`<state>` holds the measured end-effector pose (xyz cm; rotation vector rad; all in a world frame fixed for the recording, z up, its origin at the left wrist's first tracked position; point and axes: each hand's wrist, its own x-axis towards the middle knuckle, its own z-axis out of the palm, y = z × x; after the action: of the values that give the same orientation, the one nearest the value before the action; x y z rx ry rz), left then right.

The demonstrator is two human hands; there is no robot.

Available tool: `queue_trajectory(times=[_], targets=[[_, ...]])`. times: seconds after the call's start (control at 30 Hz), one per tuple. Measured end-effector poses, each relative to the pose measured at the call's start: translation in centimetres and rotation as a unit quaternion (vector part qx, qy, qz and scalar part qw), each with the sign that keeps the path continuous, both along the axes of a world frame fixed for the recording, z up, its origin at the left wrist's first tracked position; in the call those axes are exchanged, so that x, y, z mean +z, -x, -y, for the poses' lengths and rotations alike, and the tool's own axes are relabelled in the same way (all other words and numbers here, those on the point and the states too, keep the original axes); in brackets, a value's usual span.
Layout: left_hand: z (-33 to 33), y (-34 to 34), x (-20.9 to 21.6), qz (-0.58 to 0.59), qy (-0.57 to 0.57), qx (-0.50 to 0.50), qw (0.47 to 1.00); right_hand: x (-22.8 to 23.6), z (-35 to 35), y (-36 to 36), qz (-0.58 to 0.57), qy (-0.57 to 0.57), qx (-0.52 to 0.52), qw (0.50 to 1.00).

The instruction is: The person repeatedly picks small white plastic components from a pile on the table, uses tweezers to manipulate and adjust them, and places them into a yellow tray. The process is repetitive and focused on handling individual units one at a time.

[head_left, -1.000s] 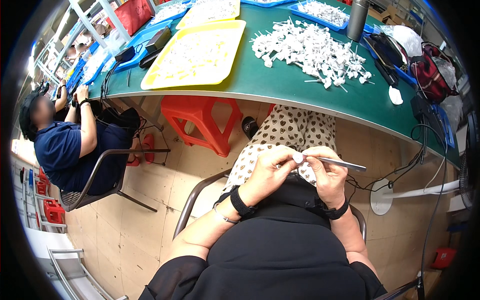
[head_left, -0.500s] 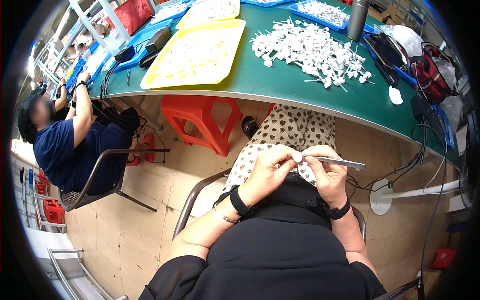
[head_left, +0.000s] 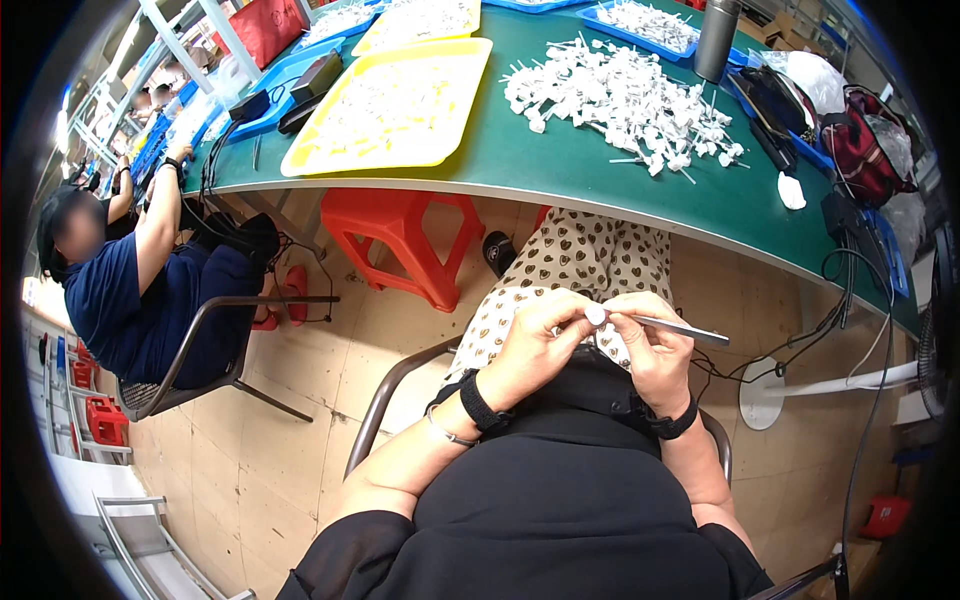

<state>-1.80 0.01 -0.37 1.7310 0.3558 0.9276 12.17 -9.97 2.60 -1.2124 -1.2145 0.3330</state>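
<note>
Over my lap, my left hand point(head_left: 545, 338) is closed, pinching a small round white part point(head_left: 596, 315) between thumb and fingertips. My right hand point(head_left: 655, 350) grips a slim grey metal tool point(head_left: 682, 328). One end of it reaches toward the white part and the other sticks out to the right. Whether the tool's tip touches the part is hidden by my fingers. Beyond my hands, a loose heap of small white parts with thin stems point(head_left: 625, 105) lies on the green table point(head_left: 520, 165).
Left of the heap is a yellow tray point(head_left: 465, 110) of small pieces. A grey bottle point(head_left: 716, 40) stands behind the heap. Below the table are a red stool point(head_left: 385, 215) and dangling black cables point(head_left: 845, 290). At left, another person point(head_left: 130, 270) sits in a chair.
The outer end of the grey tool has dipped slightly, and the white part has turned a little in my fingers. The person at left has shifted their arms and head.
</note>
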Motion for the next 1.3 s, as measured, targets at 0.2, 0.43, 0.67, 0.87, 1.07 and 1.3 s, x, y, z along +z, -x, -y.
queue_trajectory(times=[0.2,0.43,0.67,0.87,1.07,1.3], targets=[[0.0,0.0,0.0,-0.007,0.017,-0.001,1.000,-0.2,0.0,-0.1,0.003,0.005,-0.010,1.000],[0.0,0.0,-0.1,-0.004,0.021,-0.001,1.000,-0.1,0.1,0.1,-0.037,0.009,-0.001,0.999],[0.1,0.1,0.0,-0.022,0.024,0.002,0.999,-0.2,0.1,-0.1,-0.012,0.017,-0.003,1.000],[0.0,0.1,-0.2,-0.019,-0.013,0.011,1.000,0.1,0.1,-0.2,0.035,0.018,-0.010,0.999],[0.0,0.1,-0.5,-0.043,-0.050,0.028,0.997,0.6,0.0,-0.1,0.164,0.015,-0.047,0.985],[-0.2,0.1,0.4,-0.006,-0.054,0.025,0.998,0.7,0.4,0.2,-0.111,0.056,0.010,0.992]])
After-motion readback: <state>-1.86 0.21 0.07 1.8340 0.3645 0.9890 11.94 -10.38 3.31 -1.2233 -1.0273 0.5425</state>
